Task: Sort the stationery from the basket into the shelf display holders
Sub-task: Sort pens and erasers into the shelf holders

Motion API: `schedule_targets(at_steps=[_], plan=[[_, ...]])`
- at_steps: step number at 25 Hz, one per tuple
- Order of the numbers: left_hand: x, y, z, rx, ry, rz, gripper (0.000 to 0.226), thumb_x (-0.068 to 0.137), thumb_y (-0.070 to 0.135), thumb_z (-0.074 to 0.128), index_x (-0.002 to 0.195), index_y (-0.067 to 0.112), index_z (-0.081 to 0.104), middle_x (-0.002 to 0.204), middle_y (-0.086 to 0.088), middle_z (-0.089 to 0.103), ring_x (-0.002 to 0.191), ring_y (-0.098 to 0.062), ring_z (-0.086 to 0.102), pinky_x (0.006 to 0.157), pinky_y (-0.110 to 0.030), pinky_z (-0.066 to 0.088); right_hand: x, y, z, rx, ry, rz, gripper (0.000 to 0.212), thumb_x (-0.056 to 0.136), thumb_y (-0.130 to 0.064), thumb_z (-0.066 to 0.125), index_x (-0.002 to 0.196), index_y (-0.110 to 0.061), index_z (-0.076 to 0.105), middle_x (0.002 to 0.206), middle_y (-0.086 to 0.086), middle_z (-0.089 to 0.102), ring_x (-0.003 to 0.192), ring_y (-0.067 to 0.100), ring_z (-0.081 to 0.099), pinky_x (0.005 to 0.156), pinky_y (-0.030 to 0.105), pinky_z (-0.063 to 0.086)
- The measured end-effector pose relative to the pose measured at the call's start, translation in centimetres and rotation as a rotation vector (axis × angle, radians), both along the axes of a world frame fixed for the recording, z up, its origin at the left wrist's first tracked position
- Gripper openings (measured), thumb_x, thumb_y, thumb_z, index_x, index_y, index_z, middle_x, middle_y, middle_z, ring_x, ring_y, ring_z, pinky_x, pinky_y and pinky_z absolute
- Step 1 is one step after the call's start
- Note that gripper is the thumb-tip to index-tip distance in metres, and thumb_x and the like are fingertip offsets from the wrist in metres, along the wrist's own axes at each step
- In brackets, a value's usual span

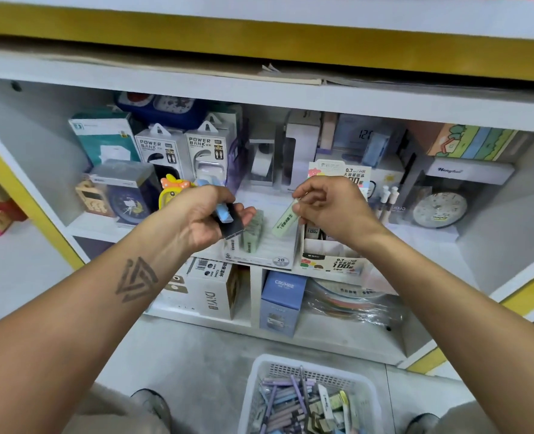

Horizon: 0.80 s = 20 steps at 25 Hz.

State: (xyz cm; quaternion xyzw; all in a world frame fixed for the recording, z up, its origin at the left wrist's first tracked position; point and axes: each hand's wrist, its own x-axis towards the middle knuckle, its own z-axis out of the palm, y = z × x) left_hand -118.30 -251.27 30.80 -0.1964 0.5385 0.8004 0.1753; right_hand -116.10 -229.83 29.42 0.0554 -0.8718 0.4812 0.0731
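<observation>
Shelf (290, 95): white, middle level, carries two display holders side by side. 2B holder (259, 255) on the left has a short row of green packs standing at its left end, with bare space to their right. 0.7 HB holder (331, 261) sits touching it on the right.

Basket (309, 399): on the floor between your feet, with a good many pens and packs left in it; judged early to midway.

Left hand (203, 220): fingers curled round a small bundle of packs (228, 219), one blue, one dark, held just above the standing green row.

Right hand (331, 208): thumb and fingertips pinch the upper end of a slim green pack (286, 219).

Green pack: long axis tilted, upper end at your fingers, lower end pointing down-left toward the bare space in the 2B holder.

Step in hand, judged: seating this pack. Bring its axis upright, match the label side to the row, lower it beside the last pack and release only once its base rests. Keep the left bundle clear.
</observation>
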Motion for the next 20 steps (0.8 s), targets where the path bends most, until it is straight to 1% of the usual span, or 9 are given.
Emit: schedule_targets(at_steps=[3,5,7,9,10,11,14,17,20], plan=[[0.4,-0.8,0.1,0.021,0.007,-0.027,0.011,0.095,-0.006,0.045,0.103,-0.001,0.051,0.097,-0.022,0.055,0.085,-0.035,0.07,0.053,-0.037,0.059,-0.5,-1.3,-0.8,0.077,0.003,0.033,0.016,0.09,-0.005,0.071,0.088,-0.021,0.069,0.074,-0.005,0.07,0.066,0.017,0.074,0.074,0.037,0.061],[0.6,-1.2,0.2,0.018,0.022,-0.023,0.013,0.096,-0.007,0.044,0.106,-0.002,0.05,0.101,-0.024,0.057,0.08,-0.033,0.07,0.052,-0.037,0.059,-0.8,-1.9,-1.5,0.187,0.044,0.041,0.015,0.09,-0.007,0.071,0.091,-0.022,0.07,0.077,-0.005,0.07,0.066,0.014,0.073,0.072,0.032,0.06],[0.8,-1.6,0.2,0.007,0.019,-0.011,0.021,0.096,-0.007,0.043,0.115,-0.003,0.05,0.105,-0.025,0.06,0.072,-0.03,0.07,0.052,-0.036,0.059,-1.2,-2.2,-2.1,0.31,0.133,0.012,0.012,0.092,-0.011,0.069,0.1,-0.019,0.07,0.082,-0.005,0.069,0.072,0.016,0.07,0.076,0.03,0.055],[1.0,-2.0,0.1,0.0,0.006,-0.01,0.027,0.096,-0.007,0.043,0.122,-0.004,0.051,0.116,-0.025,0.061,0.07,-0.029,0.07,0.053,-0.036,0.06,-1.5,-2.2,-2.6,0.408,0.215,-0.049,0.013,0.095,-0.013,0.065,0.106,-0.019,0.065,0.085,-0.002,0.069,0.076,0.017,0.067,0.081,0.028,0.044],[1.1,-2.1,0.0,0.0,0.003,-0.007,0.029,0.096,-0.007,0.043,0.124,-0.004,0.051,0.12,-0.024,0.061,0.073,-0.029,0.07,0.054,-0.037,0.06,-1.8,-2.2,-2.8,0.429,0.239,-0.074,0.012,0.096,-0.013,0.064,0.107,-0.018,0.064,0.087,0.0,0.069,0.077,0.019,0.067,0.083,0.03,0.042],[1.1,-2.2,0.0,0.001,0.002,-0.004,0.03,0.096,-0.007,0.043,0.125,-0.003,0.051,0.121,-0.024,0.061,0.075,-0.029,0.07,0.054,-0.037,0.06,-2.0,-2.2,-2.9,0.426,0.251,-0.083,0.012,0.096,-0.012,0.062,0.107,-0.017,0.063,0.088,0.002,0.069,0.078,0.021,0.067,0.085,0.034,0.046],[1.1,-2.1,-0.3,-0.006,-0.003,0.003,0.03,0.096,-0.007,0.043,0.124,-0.003,0.051,0.115,-0.023,0.061,0.075,-0.029,0.069,0.051,-0.037,0.059,-2.9,-2.7,-3.3,0.396,0.269,-0.08,0.011,0.097,-0.009,0.058,0.107,-0.012,0.062,0.09,0.009,0.068,0.081,0.028,0.068,0.077,0.045,0.057],[1.0,-2.0,-0.5,-0.02,-0.016,-0.015,0.029,0.096,-0.007,0.043,0.124,-0.005,0.052,0.113,-0.025,0.063,0.072,-0.029,0.069,0.051,-0.037,0.059,-3.9,-3.4,-3.8,0.418,0.3,-0.096,0.01,0.096,-0.011,0.058,0.106,-0.012,0.061,0.091,0.011,0.068,0.081,0.03,0.067,0.075,0.044,0.057],[1.1,-1.9,-0.4,-0.041,-0.025,-0.06,0.023,0.097,-0.005,0.042,0.117,-0.003,0.053,0.097,-0.022,0.062,0.069,-0.028,0.067,0.051,-0.036,0.06,-4.6,-4.2,-4.3,0.404,0.286,-0.057,0.01,0.095,-0.01,0.061,0.106,-0.012,0.063,0.091,0.011,0.069,0.08,0.028,0.067,0.075,0.043,0.058]])
